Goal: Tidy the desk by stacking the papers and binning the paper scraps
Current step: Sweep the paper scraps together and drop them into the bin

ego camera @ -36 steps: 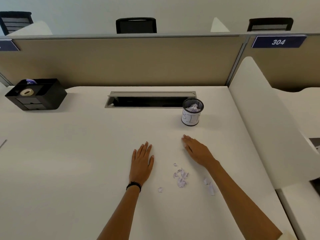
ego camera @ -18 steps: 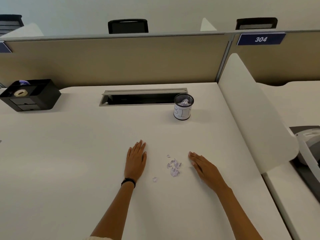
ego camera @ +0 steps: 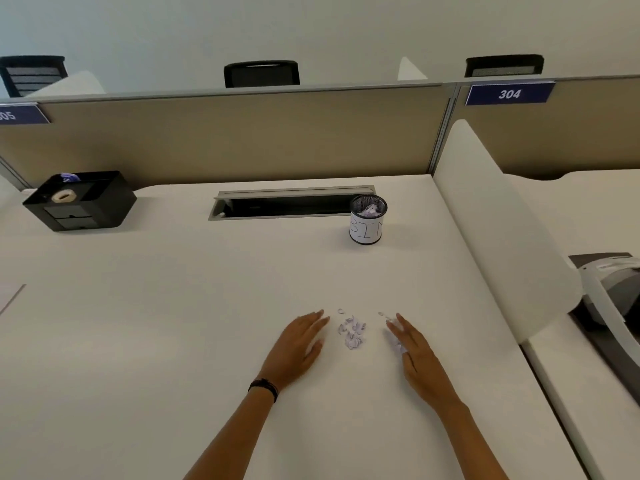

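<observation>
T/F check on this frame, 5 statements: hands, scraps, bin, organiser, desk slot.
1. Both hands lie open on the desk with the scrap pile between them. True: left hand and right hand flank the paper scraps.
2. The bin is empty. False: the bin, labelled BIN, already holds crumpled scraps.
3. The bin stands beyond the hands, beside the right end of the cable slot. True: it sits by the cable slot.
4. The right hand is holding a scrap in the air. False: it lies on the desk, with a few scraps at its fingers.
5. The black organiser sits at the far right of the desk. False: the black organiser is at the far left.
</observation>
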A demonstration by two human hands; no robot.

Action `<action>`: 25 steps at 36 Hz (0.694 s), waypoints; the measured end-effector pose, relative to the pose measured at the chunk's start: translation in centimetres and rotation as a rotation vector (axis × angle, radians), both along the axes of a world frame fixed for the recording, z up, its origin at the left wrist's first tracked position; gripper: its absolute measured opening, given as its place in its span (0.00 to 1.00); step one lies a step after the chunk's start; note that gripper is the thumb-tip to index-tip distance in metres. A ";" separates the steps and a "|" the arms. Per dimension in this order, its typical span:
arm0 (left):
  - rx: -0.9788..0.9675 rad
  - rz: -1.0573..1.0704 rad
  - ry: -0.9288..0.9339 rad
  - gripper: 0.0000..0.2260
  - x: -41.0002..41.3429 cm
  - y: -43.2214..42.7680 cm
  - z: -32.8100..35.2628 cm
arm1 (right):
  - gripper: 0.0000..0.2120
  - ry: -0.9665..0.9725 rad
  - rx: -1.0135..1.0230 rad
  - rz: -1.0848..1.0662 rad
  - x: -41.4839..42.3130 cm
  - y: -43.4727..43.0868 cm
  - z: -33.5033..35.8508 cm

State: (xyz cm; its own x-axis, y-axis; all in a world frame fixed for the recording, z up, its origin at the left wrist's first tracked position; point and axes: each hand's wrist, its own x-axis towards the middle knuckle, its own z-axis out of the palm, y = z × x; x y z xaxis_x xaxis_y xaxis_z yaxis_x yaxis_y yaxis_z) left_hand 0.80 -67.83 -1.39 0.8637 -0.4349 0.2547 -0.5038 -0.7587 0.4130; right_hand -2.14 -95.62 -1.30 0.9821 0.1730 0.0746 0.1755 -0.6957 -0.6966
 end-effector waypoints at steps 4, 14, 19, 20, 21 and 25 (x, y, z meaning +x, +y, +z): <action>0.105 -0.141 0.033 0.21 0.1 0.0 -0.4 | 0.27 -0.061 -0.133 0.031 0.0 0.1 -0.6; 0.146 -0.121 0.045 0.22 0.4 -0.2 -0.4 | 0.22 -0.168 -0.149 -0.046 0.0 0.2 -0.9; 0.218 -0.241 0.013 0.22 0.6 -0.4 -0.3 | 0.20 -0.248 -0.153 -0.072 0.3 0.3 -0.7; 0.237 -0.273 0.007 0.22 0.7 -0.4 -0.3 | 0.19 -0.257 -0.155 -0.079 0.4 0.3 -0.7; 0.252 -0.298 0.004 0.22 0.7 -0.4 -0.3 | 0.19 -0.265 -0.159 -0.086 0.4 0.4 -0.7; 0.261 -0.301 0.028 0.21 0.8 -0.6 -0.3 | 0.15 -0.291 -0.155 -0.117 0.7 0.7 -0.4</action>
